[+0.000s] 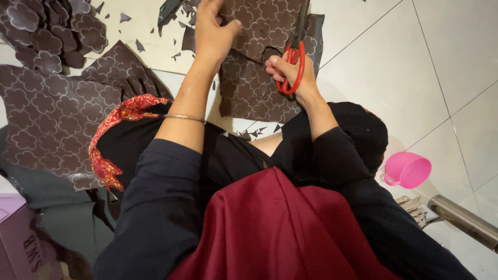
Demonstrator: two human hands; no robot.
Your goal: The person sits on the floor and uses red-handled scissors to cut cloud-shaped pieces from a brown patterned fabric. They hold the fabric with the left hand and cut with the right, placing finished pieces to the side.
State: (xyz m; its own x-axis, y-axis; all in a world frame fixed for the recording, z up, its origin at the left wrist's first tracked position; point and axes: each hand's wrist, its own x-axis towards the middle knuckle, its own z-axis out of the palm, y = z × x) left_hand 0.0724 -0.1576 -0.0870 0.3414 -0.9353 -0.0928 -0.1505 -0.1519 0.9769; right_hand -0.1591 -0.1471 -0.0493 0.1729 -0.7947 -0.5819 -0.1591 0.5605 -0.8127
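Observation:
My right hand (292, 74) grips red-handled scissors (293, 61), blades pointing away into a dark brown sheet (249, 83) printed with pale flower outlines. The sheet lies on the white tiled floor in front of my knees. My left hand (212, 31) presses flat on the same sheet just left of the scissors, fingers closed over its upper part. A thin bangle sits on my left forearm.
A larger piece of the same patterned sheet (46, 119) lies at left, with a pile of cut flower shapes (46, 31) at top left. Small dark scraps (171, 15) litter the floor. A pink cup (408, 169) and a metal tube (461, 220) are at right.

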